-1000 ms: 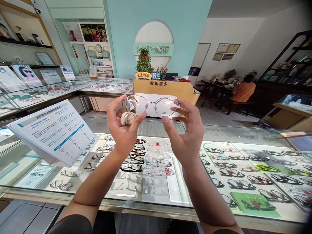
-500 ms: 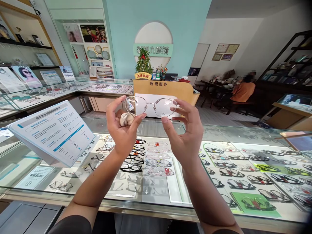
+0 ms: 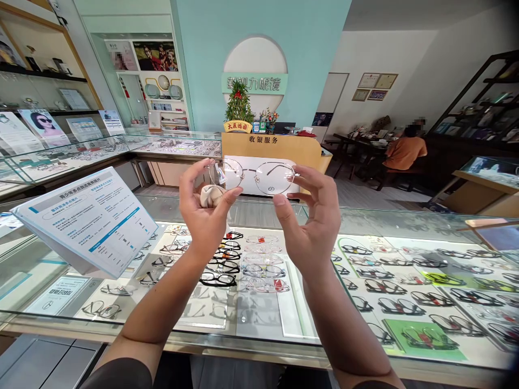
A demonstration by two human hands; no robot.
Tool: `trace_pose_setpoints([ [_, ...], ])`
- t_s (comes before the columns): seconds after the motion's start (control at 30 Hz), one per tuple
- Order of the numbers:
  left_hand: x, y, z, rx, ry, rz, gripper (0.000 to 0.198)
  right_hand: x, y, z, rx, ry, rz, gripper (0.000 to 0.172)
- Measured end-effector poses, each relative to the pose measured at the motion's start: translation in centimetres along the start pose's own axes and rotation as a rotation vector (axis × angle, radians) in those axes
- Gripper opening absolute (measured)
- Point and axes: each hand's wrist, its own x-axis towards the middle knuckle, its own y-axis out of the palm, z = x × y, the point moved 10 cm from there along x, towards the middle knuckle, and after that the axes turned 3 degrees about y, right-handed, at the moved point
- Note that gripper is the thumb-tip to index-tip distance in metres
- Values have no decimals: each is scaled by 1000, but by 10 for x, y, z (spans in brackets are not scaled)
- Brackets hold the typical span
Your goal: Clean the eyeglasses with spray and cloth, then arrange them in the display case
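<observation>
A pair of thin-rimmed eyeglasses [image 3: 250, 170] is held up level above the glass counter, clear lenses facing me. My left hand [image 3: 207, 219] is closed on the left end of the frame, its thumb near the lower rim. A crumpled beige cloth [image 3: 211, 196] is tucked in that same palm. My right hand [image 3: 311, 229] has its fingertips at the right end of the frame, by the hinge. Its thumb stands a little apart from the right lens. A small mark shows low on that lens.
Below my arms is a glass display case [image 3: 259, 329] with rows of eyeglasses inside. A printed sign [image 3: 87, 221] stands on it at the left. Farther back are a wooden cashier desk [image 3: 275, 141] and a seated person in orange [image 3: 405, 151].
My right hand has shifted slightly right, and its thumb has moved off the lower rim of the right lens. The glasses have turned slightly; a dark temple now shows through the right lens.
</observation>
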Motion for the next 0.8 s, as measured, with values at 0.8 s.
trace_pose_setpoints([
  [0.8,-9,-4,-18,117,25,-39,69,5,4,-63,366,410,-46,27],
])
